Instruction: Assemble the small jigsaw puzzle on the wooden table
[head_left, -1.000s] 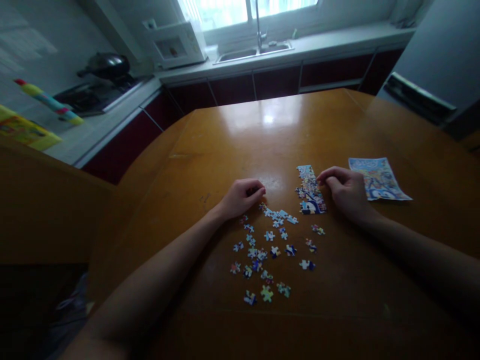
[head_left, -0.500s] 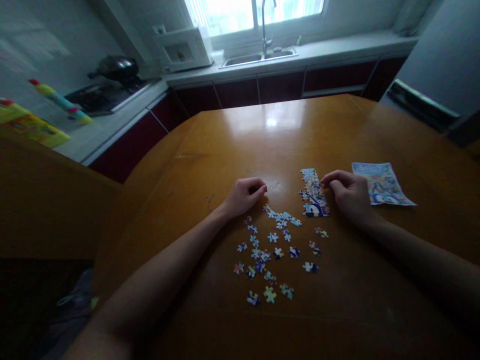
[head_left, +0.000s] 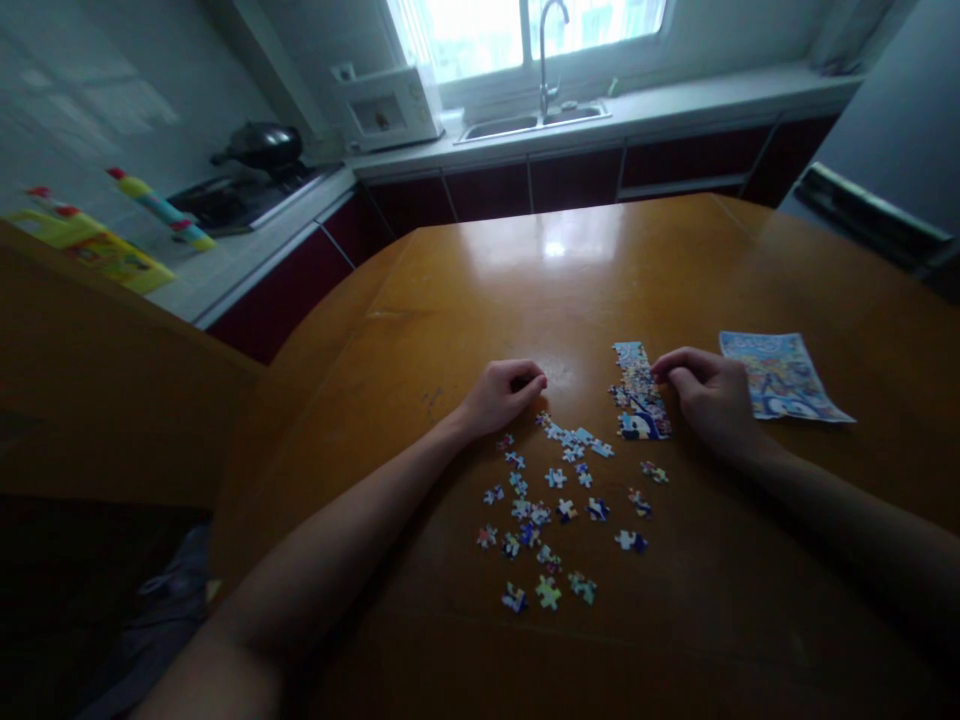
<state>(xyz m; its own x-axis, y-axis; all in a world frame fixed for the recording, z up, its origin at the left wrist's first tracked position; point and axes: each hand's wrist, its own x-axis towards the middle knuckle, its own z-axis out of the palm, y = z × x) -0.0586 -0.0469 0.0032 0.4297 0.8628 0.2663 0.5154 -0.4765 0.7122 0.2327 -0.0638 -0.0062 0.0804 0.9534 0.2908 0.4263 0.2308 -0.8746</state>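
My left hand (head_left: 504, 396) rests on the wooden table, fingers curled and thumb against the fingertips; whether anything is between them I cannot make out. Just below it lie several loose jigsaw pieces (head_left: 555, 478), spread toward the table's near side. A joined strip of jigsaw puzzle (head_left: 642, 400), with a blue-and-white figure at its lower end, lies to the right. At its right edge is my right hand (head_left: 709, 392), thumb and forefinger pinched together by the strip. What that pinch holds, if anything, is hidden. Beyond it lies a creased picture sheet (head_left: 784, 375).
The wooden table (head_left: 480, 290) has a glossy top. Behind it run a counter with a sink (head_left: 501, 127), a tap (head_left: 543, 75) and a microwave (head_left: 391, 108). To the left are a pan (head_left: 262, 145) on a stove and yellow bottles (head_left: 97, 250).
The whole view has shifted slightly, so everything sits a little further right and lower. Both hands keep nearly the same pose and place by the puzzle.
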